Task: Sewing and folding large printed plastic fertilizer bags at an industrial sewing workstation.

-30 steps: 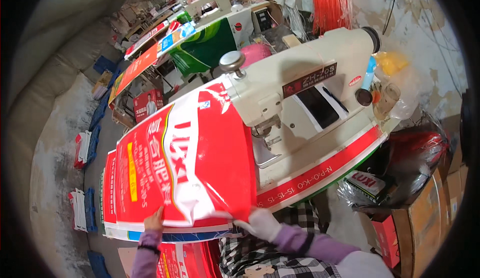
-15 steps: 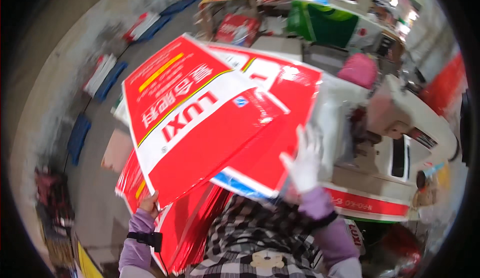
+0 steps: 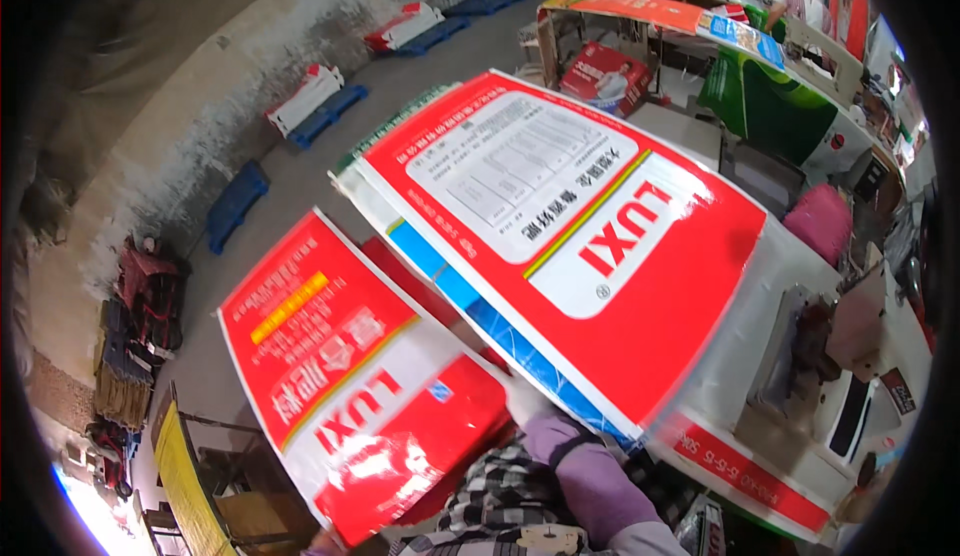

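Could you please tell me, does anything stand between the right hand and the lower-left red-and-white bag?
Nothing visible does. The right hand is right beside the right-hand corner of the lower-left bag; its grip is hidden. The larger bag lies beyond the hand, not between.

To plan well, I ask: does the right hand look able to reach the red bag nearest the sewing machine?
Probably yes: the right hand is close to that red bag, and only the blue edge sticking out beneath it lies between. Whether the hand is free is unclear.
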Available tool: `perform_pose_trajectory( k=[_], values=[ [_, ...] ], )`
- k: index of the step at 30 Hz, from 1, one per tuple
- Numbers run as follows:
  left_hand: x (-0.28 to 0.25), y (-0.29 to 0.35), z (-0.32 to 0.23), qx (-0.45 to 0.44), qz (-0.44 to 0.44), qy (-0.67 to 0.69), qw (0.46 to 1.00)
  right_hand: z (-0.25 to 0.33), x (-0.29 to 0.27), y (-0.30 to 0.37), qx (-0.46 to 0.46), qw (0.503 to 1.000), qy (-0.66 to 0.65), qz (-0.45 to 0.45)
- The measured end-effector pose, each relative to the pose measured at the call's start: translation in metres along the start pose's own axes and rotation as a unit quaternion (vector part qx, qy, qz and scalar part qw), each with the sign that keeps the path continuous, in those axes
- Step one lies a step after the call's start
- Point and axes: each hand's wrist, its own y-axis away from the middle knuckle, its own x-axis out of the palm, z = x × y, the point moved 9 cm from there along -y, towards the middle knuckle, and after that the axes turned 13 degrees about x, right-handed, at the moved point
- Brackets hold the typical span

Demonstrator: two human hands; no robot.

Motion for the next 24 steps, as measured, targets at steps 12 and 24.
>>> perform_pose_trajectory(
  k=[12,24],
  values=[
    [-0.013,-0.061,-0.382,0.536,0.002,-0.150,0.831,-0.110,-0.044,0.065,0.329,0.901,-0.282,-0.031],
    [0.223,0.161,-0.742,0.750,0.169,-0.014,0.639,-0.099,-0.237,0.188,0.202,0.951,-0.156,0.173]
  ],
)
